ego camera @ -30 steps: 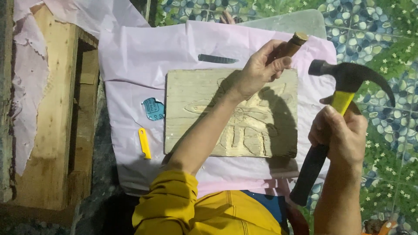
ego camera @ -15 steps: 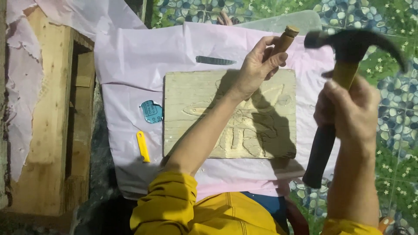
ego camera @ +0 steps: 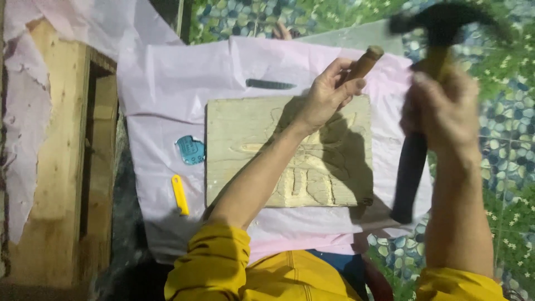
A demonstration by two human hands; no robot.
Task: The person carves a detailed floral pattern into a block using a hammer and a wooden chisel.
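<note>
- worktop (ego camera: 167, 100) is wrapped in a wrinkly pale pink sheet, sits next to a bare wooden frame on the left
- carved wooden panel (ego camera: 251, 139) lies flat in the middle
- dark slim tool (ego camera: 270, 85) just above the panel
- small teal tag thing (ego camera: 190, 150) by its left edge
- yellow-handled tool (ego camera: 179, 194) below the tag

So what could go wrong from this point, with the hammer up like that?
1. The left hand grips the chisel close under its wooden butt, so a slightly off blow from the raised hammer could land on the fingers.
2. The carved board seems to lie unclamped on a thin pink sheet; a strike might shift it and spoil the cut.
3. The right hand grips high, near the head, probably reducing control.
</note>
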